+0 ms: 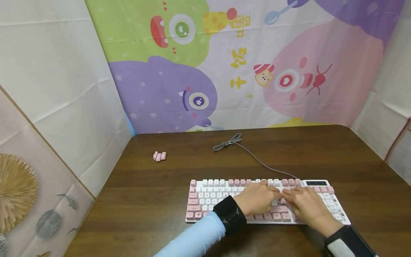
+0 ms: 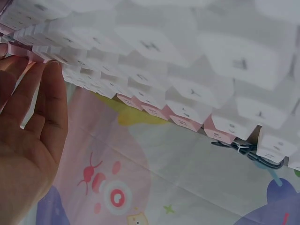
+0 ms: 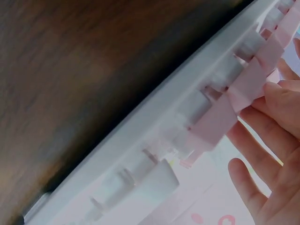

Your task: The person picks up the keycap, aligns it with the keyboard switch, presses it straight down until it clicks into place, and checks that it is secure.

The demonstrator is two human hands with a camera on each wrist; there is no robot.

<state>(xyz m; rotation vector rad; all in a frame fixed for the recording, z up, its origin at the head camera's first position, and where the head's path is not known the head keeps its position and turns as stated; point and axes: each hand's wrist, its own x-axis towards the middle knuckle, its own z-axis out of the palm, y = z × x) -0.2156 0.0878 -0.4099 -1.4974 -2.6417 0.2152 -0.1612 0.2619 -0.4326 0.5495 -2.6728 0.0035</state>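
Observation:
A white and pink keyboard [image 1: 221, 203] lies on the brown table. My left hand [image 1: 259, 197] reaches over its right half, fingertips down among the keys. From the other side my right hand [image 1: 309, 205] comes in, and the fingertips of both hands nearly meet around the pink keys. In the left wrist view, the left fingers [image 2: 54, 93] reach up to a pink keycap [image 2: 21, 50]. The right wrist view has the right fingers [image 3: 262, 129] spread beside a row of pink keycaps [image 3: 215, 123], thumb side cut off by the frame. I cannot tell whether either hand pinches a keycap.
Several loose pink keycaps [image 1: 159, 156] lie at the table's back left. Behind the keyboard, a grey cable [image 1: 263, 164] runs to a tied bundle [image 1: 227, 142]. A cloth with cartoon figures [image 1: 244, 107] hangs along the table's back edge.

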